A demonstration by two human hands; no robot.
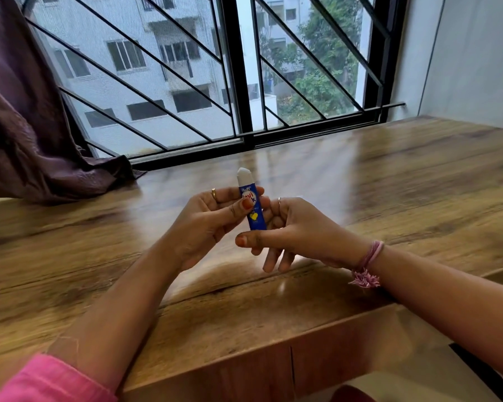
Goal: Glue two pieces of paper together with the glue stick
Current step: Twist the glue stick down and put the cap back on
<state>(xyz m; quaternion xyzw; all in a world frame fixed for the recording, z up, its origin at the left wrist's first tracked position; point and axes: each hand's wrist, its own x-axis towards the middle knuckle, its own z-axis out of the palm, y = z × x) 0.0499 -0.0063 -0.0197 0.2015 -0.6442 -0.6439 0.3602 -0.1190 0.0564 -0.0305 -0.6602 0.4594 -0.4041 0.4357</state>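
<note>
Above the glossy wooden table (389,181), both hands pinch the cylindrical blue glue stick (254,204).

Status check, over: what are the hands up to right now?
Left hand pinching glue stick upright, white tip exposed. Right hand at its base, grip unclear. No paper in view. Table clear ahead.

1 glue stick (254,203), 2 hands, 2 rings, 1 wrist thread (368,264), 1 curtain (26,111).

Surroundings: worktop and window.
A wooden worktop (389,181) abutted a black-barred window (238,68); a purple curtain (26,126) hung at left, its hem resting on the wood.
</note>
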